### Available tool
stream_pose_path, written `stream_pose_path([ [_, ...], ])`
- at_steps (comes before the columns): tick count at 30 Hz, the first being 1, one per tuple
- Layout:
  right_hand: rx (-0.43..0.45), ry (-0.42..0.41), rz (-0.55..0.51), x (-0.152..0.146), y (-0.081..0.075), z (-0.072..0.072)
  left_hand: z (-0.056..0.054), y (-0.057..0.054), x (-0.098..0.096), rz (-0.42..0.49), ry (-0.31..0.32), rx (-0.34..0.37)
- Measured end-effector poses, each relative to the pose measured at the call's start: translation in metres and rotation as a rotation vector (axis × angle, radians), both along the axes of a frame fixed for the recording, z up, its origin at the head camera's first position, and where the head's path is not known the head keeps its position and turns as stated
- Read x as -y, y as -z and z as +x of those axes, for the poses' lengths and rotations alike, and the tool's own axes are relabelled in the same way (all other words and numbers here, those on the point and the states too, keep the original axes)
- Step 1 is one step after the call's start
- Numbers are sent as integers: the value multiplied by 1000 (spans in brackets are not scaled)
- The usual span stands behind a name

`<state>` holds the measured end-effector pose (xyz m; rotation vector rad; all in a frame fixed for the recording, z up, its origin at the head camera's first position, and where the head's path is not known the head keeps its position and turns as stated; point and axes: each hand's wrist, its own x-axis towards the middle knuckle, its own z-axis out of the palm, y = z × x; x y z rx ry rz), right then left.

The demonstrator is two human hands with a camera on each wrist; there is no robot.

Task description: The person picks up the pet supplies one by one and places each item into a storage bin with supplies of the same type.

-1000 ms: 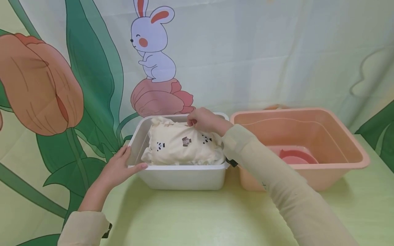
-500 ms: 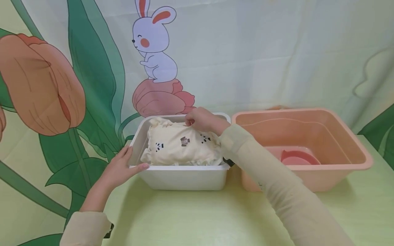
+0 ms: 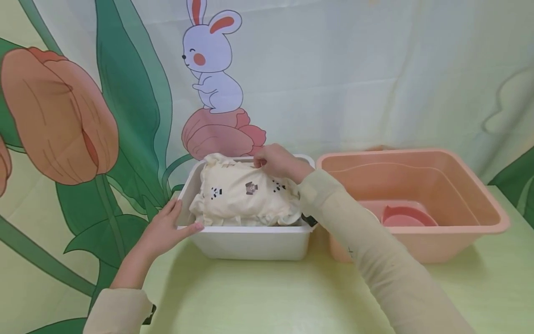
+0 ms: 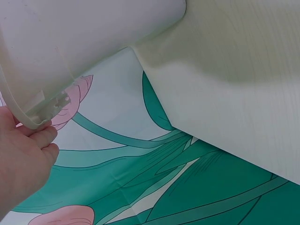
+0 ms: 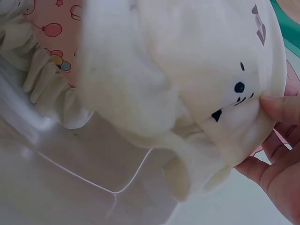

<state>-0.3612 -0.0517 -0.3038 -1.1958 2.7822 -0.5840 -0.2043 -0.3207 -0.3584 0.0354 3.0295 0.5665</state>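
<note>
A cream ruffled pillow (image 3: 233, 195) with small animal faces lies in the white plastic tub (image 3: 254, 243). My right hand (image 3: 277, 162) pinches its far edge, thumb on the printed side in the right wrist view, where the pillow (image 5: 211, 79) looks raised and bent. Under it there, a pink balloon-print fabric (image 5: 51, 33) with a white ruffle shows in part. My left hand (image 3: 167, 232) grips the tub's left rim, thumb along the front edge; the left wrist view shows fingers curled at the rim's corner.
To the right of the tub stands a larger peach tub (image 3: 417, 241), with a pinkish-red rounded object (image 3: 409, 217) inside. Both tubs are on a pale green table (image 3: 258, 297). Behind hangs a printed curtain (image 3: 354, 83) with a rabbit and tulips.
The pillow's far left corner has risen slightly above the tub's back rim, with my right hand still on its edge. My left hand has stayed at the rim. The whole view has shifted slightly.
</note>
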Motion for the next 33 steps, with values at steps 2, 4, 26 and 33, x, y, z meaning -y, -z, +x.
stream_pose_path([
  [2,13,10,-10,0,0,0,0,0,0,0,0,2],
  [4,30,19,-22,-1,1,-1,0,1,0,3,-3,2],
  [26,58,53,-34,3,7,-5,0,4,4,10,0,-7],
  [33,31,29,-32,6,7,-4,0,3,4,11,-4,-4],
])
